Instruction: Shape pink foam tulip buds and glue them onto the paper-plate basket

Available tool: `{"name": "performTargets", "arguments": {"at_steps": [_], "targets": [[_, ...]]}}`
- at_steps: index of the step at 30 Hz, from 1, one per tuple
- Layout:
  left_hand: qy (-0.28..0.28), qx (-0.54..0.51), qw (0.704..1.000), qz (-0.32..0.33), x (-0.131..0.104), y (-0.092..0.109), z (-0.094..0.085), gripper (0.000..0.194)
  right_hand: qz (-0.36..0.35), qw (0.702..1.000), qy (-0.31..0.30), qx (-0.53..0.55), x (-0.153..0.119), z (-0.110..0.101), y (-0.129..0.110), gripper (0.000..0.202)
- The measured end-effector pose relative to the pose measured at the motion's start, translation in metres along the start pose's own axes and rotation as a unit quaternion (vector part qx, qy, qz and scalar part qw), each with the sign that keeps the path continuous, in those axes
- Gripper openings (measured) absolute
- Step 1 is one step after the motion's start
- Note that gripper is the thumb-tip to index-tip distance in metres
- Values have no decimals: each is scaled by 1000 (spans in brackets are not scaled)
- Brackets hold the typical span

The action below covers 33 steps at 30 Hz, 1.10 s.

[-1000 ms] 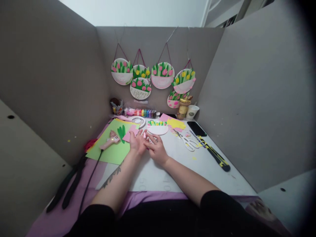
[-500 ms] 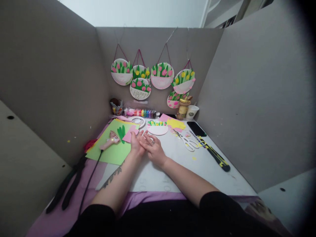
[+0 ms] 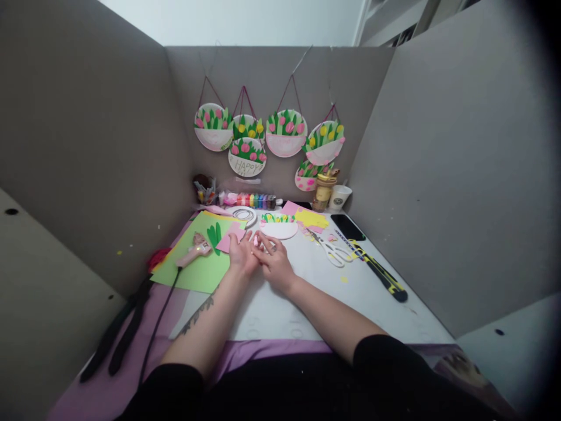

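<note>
My left hand (image 3: 243, 255) is palm up over the white board (image 3: 315, 304), its fingers apart. A small pink piece (image 3: 256, 240) shows at the fingertips, between the two hands. My right hand (image 3: 275, 261) lies against the left palm with its fingers bent; whether its fingertips grip the pink piece is too small to tell. Just behind the hands is a white half-round plate (image 3: 280, 230) with paper tulips and leaves. A pink paper (image 3: 227, 240) and dark green leaf strips (image 3: 214, 237) are left of my left hand.
A glue gun (image 3: 196, 251) rests on green paper (image 3: 184, 280) at the left. White scissors (image 3: 333, 254), a black and yellow cutter (image 3: 385, 276) and a phone (image 3: 347, 227) lie right. Clay jars (image 3: 256, 201), a cup (image 3: 339, 197) and hanging plates (image 3: 287, 133) are behind.
The fingers of my right hand have shifted on the left palm, and a small pink piece now shows between the hands. The view has moved slightly.
</note>
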State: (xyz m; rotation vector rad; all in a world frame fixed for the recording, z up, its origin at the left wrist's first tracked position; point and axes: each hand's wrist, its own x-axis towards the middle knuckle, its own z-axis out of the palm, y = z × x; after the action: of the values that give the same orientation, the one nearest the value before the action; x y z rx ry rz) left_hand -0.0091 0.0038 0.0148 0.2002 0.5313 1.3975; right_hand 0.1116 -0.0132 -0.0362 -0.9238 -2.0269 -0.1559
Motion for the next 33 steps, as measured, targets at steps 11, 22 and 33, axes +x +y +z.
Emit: {"name": "performTargets", "arguments": {"at_steps": [11,22,33], "targets": [[19,2,1000,-11,-3,-5,4,58,1,1000,-12,4,-1,1,-3,54],[-4,15,1000,5,2,-1,-1,58,5,997,44,67,1,-8,-7,26],[18,29,999,5,-4,-4,5,59,1,998,15,62,-1,-3,-3,37]]}}
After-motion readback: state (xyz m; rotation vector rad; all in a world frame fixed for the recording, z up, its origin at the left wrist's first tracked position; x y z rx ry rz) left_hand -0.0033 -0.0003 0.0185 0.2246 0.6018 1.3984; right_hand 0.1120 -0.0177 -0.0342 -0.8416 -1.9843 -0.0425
